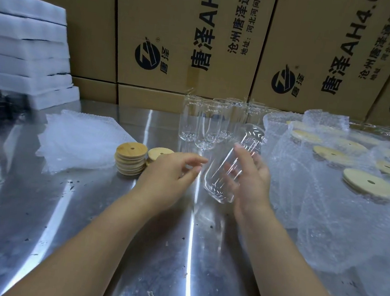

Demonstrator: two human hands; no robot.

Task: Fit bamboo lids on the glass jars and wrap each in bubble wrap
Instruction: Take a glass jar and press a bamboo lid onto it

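The job looks partly done. To the right of the right grip lies a heap of wrapped jars, their bamboo tops showing pale through the bubble wrap. Just beyond both grips stands a cluster of bare jars, upright and lidless, so several remain to be done.

The right grip holds one jar off the counter, thumb on the near side and fingers curled behind the glass. The jar is tilted, with one end up and away and the other down toward the person. It has no lid and no wrap, so I judge this one is at the start of its cycle, with the lid to be fitted next.

The left grip holds nothing. Its fingers are loosely bent, with the tips just beside the jar; I cannot tell whether they touch it.

The lids sit in two short stacks just left of the left grip, each with a small centre hole. Further left lies a flat pile of sheets of bubble wrap.

The jar is clear, tall and straight-sided with a thick base. It shows bright glare streaks, so its edges are hard to trace.
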